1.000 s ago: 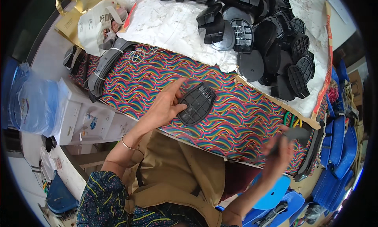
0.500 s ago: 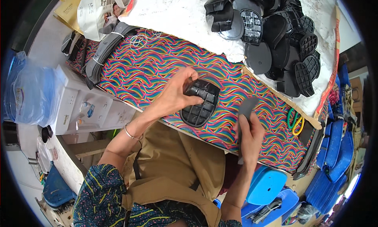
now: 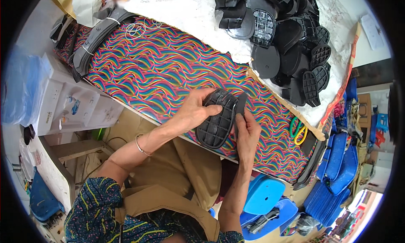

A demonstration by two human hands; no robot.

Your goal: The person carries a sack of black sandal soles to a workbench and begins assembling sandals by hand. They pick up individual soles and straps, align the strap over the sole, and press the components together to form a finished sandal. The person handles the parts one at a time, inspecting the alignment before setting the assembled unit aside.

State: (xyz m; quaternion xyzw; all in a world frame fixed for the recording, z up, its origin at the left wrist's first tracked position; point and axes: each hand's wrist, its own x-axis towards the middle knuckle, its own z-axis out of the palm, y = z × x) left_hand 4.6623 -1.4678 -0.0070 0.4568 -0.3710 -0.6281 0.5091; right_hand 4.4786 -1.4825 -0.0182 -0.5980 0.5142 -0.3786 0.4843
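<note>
My left hand [image 3: 190, 113] grips a black shoe heel [image 3: 214, 130], thumb on its gridded hollow face and fingers behind the upper edge. In my right hand [image 3: 248, 135] is a thin dark grey strip [image 3: 241, 104], pinched upright along the heel's right side. Whether strip and heel touch, I cannot tell. Both hands are over the near edge of a table with a colourful wavy-patterned cover [image 3: 156, 66]. At the far right, more black heels [image 3: 266, 61] lie piled on a white sheet [image 3: 181, 11], some grid side up.
A tied bundle of grey strips [image 3: 95, 40] lies at the table's left, beside pale rubber bands [image 3: 134, 30]. Green and yellow scissors handles [image 3: 300, 135] show at the right. Blue plastic stools [image 3: 263, 194] stand below the right edge; a white water dispenser [image 3: 63, 102] is at left.
My right hand has brought the grey strip leftward, up beside the heel. The left hand still holds the heel, now turned slightly. The whole view has shifted a little.
</note>
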